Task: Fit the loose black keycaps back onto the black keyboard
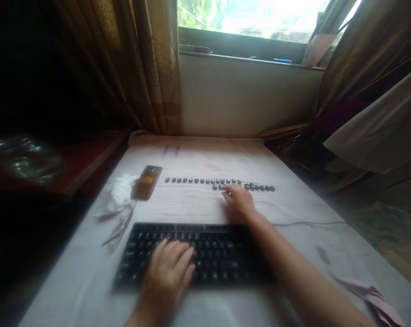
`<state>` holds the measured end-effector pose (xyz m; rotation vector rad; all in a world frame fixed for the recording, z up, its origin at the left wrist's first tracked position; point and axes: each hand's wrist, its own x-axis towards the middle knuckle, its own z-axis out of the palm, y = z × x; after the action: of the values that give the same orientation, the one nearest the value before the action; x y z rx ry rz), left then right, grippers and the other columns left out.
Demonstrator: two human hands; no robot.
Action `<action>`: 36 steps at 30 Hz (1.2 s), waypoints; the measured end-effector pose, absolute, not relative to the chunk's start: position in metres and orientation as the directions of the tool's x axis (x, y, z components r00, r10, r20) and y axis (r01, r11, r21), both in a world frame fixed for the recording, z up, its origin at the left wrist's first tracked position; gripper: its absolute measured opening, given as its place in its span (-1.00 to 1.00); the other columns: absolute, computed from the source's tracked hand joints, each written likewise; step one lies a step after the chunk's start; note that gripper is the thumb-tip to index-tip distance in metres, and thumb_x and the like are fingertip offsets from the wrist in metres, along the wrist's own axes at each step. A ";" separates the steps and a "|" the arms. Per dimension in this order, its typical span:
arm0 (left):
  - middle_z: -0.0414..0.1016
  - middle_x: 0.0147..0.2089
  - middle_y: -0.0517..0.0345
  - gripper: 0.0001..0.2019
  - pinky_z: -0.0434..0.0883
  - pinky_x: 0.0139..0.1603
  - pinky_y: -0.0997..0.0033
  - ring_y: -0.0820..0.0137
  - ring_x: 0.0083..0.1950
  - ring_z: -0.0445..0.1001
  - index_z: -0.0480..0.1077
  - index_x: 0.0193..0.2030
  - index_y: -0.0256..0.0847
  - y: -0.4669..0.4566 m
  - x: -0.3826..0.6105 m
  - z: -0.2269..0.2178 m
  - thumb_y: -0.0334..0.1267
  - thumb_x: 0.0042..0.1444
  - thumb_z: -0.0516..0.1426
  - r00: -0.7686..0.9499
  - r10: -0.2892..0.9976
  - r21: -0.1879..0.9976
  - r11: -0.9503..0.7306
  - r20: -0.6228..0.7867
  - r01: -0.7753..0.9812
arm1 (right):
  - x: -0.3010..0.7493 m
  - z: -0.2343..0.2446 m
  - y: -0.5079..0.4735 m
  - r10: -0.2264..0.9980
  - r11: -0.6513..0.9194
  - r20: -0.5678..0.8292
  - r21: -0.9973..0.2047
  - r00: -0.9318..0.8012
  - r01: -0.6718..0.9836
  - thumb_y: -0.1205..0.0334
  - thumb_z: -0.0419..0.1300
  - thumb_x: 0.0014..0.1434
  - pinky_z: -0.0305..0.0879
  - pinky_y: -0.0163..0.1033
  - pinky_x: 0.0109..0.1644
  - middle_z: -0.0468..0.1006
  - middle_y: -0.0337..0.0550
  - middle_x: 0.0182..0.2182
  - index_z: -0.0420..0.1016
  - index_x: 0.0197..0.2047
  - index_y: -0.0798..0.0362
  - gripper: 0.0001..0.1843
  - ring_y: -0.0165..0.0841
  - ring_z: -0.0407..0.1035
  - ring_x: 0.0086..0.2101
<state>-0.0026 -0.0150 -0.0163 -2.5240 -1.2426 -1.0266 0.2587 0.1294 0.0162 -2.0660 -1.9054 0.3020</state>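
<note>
A black computer keyboard (222,254) lies on the cloth-covered table in front of me. My left hand (171,268) rests flat on its left half, fingers stretched over the keys. Beyond the keyboard, small dark keycaps (185,180) stand in a long row, with a shorter second row (260,187) just nearer to me. Over this second row reaches my right hand (239,199), its thumb and fingertips pinched together at a keycap; the fingers partly hide it. My right forearm crosses above the keyboard's right side and covers part of it.
A brown smartphone (149,182) lies left of the keycaps, beside crumpled white tissue (122,193) and a thin tool-like item (120,229), blurred. The keyboard's cable (307,223) runs right. A pink cloth (375,299) lies at the right edge. Curtains (158,68) frame a window behind.
</note>
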 end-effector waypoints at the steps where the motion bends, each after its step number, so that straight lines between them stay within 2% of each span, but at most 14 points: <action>1: 0.58 -0.05 0.14 -0.75 0.19 0.31 0.18 0.34 0.04 0.48 0.48 0.00 -0.16 -0.015 -0.003 -0.017 -0.37 0.25 0.06 0.425 0.643 0.157 -0.648 0.637 0.745 | 0.257 0.016 0.136 0.995 -0.056 0.062 -0.317 0.080 0.947 0.22 0.11 0.26 0.31 -0.21 -0.09 0.58 -0.07 -0.09 0.60 -0.04 -0.07 -0.72 -0.23 0.46 -0.15; 4: 0.58 -0.05 0.15 -0.74 0.20 0.32 0.19 0.35 0.03 0.48 0.48 0.01 -0.14 -0.014 -0.004 -0.017 -0.37 0.24 0.07 0.427 0.644 0.157 -0.648 0.635 0.745 | 0.252 0.015 0.152 0.998 -0.021 0.055 -0.183 0.032 0.983 0.19 0.12 0.26 0.30 -0.22 -0.10 0.55 -0.06 -0.07 0.57 0.03 -0.14 -0.68 -0.21 0.45 -0.11; 7: 0.58 -0.05 0.15 -0.74 0.22 0.31 0.19 0.35 0.04 0.49 0.48 0.01 -0.13 -0.014 -0.005 -0.017 -0.36 0.24 0.07 0.430 0.650 0.160 -0.648 0.627 0.745 | 0.248 0.015 0.161 0.999 0.027 0.029 -0.081 -0.025 0.996 0.17 0.13 0.24 0.30 -0.23 -0.10 0.55 -0.05 -0.07 0.59 0.00 -0.15 -0.70 -0.19 0.44 -0.08; 14: 0.59 -0.06 0.16 -0.76 0.16 0.33 0.22 0.36 0.03 0.48 0.49 -0.03 -0.16 -0.014 -0.002 -0.015 -0.36 0.28 0.04 0.407 0.651 0.190 -0.648 0.641 0.738 | 0.239 0.017 0.169 0.995 0.096 -0.037 0.055 -0.094 0.994 0.17 0.07 0.28 0.30 -0.24 -0.10 0.56 0.02 -0.08 0.63 -0.11 0.00 -0.70 -0.18 0.45 -0.09; 20: 0.59 -0.06 0.15 -0.77 0.20 0.30 0.19 0.34 0.03 0.48 0.49 -0.03 -0.16 -0.014 -0.002 -0.015 -0.34 0.28 0.04 0.398 0.663 0.208 -0.641 0.634 0.739 | 0.229 0.028 0.157 0.986 0.152 -0.089 0.101 -0.143 0.983 0.26 0.03 0.28 0.28 -0.26 -0.08 0.58 0.06 -0.10 0.65 -0.20 0.06 -0.67 -0.17 0.43 -0.07; 23: 0.59 -0.05 0.14 -0.76 0.21 0.29 0.17 0.32 0.04 0.48 0.49 -0.02 -0.15 -0.015 -0.001 -0.016 -0.35 0.28 0.04 0.401 0.669 0.210 -0.640 0.626 0.739 | 0.227 0.031 0.152 0.983 0.161 -0.104 0.109 -0.150 0.981 0.30 0.01 0.28 0.29 -0.27 -0.08 0.58 0.06 -0.08 0.64 -0.18 0.07 -0.66 -0.17 0.43 -0.06; 30: 0.58 -0.05 0.13 -0.76 0.21 0.31 0.17 0.33 0.05 0.47 0.49 -0.02 -0.16 -0.016 -0.001 -0.018 -0.36 0.26 0.05 0.387 0.675 0.219 -0.631 0.628 0.744 | 0.228 0.030 0.156 0.979 0.159 -0.143 0.100 -0.144 0.982 0.23 0.00 0.31 0.32 -0.25 -0.07 0.58 0.05 -0.06 0.60 -0.09 0.03 -0.66 -0.21 0.45 -0.07; 36: 0.58 -0.04 0.14 -0.75 0.23 0.30 0.15 0.32 0.05 0.47 0.49 -0.01 -0.14 -0.016 -0.003 -0.017 -0.36 0.26 0.04 0.399 0.679 0.214 -0.633 0.617 0.744 | 0.228 0.026 0.149 0.978 0.161 -0.148 0.078 -0.148 0.984 0.27 0.00 0.31 0.31 -0.27 -0.10 0.56 0.04 -0.07 0.60 -0.12 0.04 -0.68 -0.22 0.44 -0.07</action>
<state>-0.0026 -0.0156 -0.0174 -2.5468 -1.2992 -1.0519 0.2275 0.1488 0.0258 -2.1474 -2.5127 0.0611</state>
